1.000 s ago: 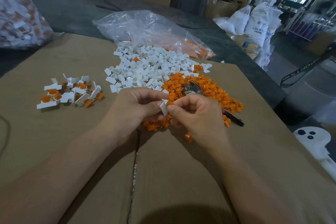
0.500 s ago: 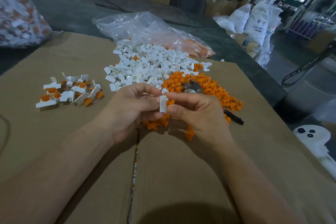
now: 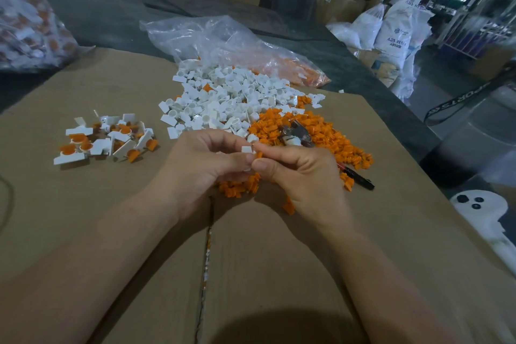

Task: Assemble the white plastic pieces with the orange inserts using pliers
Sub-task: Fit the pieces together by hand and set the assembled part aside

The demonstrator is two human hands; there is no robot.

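1. Pliers point(image 3: 296, 134) are lying on the heap of orange inserts point(image 3: 329, 134), right beside the heap of white pieces point(image 3: 223, 100).
2. Left hand point(image 3: 206, 167) is pinching a white plastic piece point(image 3: 247, 149) above the cardboard point(image 3: 111, 218).
3. Right hand point(image 3: 301, 176) is pinching an orange insert point(image 3: 259, 154), pressing it against that piece.
4. Assembled pieces point(image 3: 106, 139) are sitting farther left.
5. White sack point(image 3: 396, 33) is showing "ABS RESI".

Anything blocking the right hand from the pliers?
Nothing visible stands between them. The pliers lie on the orange insert pile just beyond the right hand, their handles partly hidden. That hand is busy, though: with the left hand it pinches a white piece.
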